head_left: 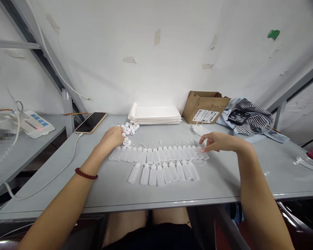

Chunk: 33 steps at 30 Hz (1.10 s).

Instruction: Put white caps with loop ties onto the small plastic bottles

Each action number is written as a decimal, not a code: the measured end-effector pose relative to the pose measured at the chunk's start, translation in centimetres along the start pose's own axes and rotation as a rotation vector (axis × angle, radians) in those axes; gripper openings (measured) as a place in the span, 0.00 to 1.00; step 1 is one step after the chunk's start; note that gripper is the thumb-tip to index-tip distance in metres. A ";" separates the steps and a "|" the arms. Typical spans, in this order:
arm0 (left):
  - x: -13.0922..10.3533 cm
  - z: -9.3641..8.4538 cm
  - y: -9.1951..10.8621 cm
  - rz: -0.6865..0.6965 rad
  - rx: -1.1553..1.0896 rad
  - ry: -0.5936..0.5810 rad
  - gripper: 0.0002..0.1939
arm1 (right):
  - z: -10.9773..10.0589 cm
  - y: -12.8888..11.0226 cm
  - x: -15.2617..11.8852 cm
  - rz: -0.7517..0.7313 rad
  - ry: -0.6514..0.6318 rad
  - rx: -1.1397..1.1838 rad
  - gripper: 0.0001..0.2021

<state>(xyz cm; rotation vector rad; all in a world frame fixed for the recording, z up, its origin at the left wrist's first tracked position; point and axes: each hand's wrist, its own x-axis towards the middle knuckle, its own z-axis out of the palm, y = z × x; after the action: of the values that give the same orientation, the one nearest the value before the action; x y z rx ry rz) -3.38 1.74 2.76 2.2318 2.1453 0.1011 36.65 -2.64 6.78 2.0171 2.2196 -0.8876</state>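
Note:
Several translucent bottles lie in two rows on the grey table, a longer back row and a shorter front row. Thin white strings stick out around many of their tops. At the left end of the back row, my left hand has its fingers curled at a heap of small white caps; what its fingertips hold, if anything, is hidden. My right hand hovers over the right end of the back row, fingers apart and bent, nothing visible in it.
Behind the bottles lie a stack of white sheets and an open cardboard box. A phone with a white cable lies at the left. Striped cloth is bunched at the right, near a white mask.

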 end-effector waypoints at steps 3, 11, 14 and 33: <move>0.1 0.2 -0.1 0.009 0.005 0.001 0.14 | 0.1 -0.2 -0.2 0.002 -0.078 0.041 0.19; 0.2 0.2 -0.2 0.014 -0.001 -0.003 0.14 | 0.3 -0.7 -0.1 -0.002 -0.138 0.070 0.16; 0.2 0.2 -0.2 0.009 -0.006 -0.006 0.14 | 0.4 -0.8 0.0 -0.005 -0.126 0.024 0.14; 0.3 0.1 -0.3 0.012 -0.048 -0.028 0.13 | -0.5 0.2 -0.1 -0.129 0.275 0.255 0.18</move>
<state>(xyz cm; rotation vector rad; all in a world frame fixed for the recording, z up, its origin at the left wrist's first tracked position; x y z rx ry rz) -3.71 2.04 2.63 2.2076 2.0925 0.1191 36.99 -2.51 7.15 2.2487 2.5199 -1.0073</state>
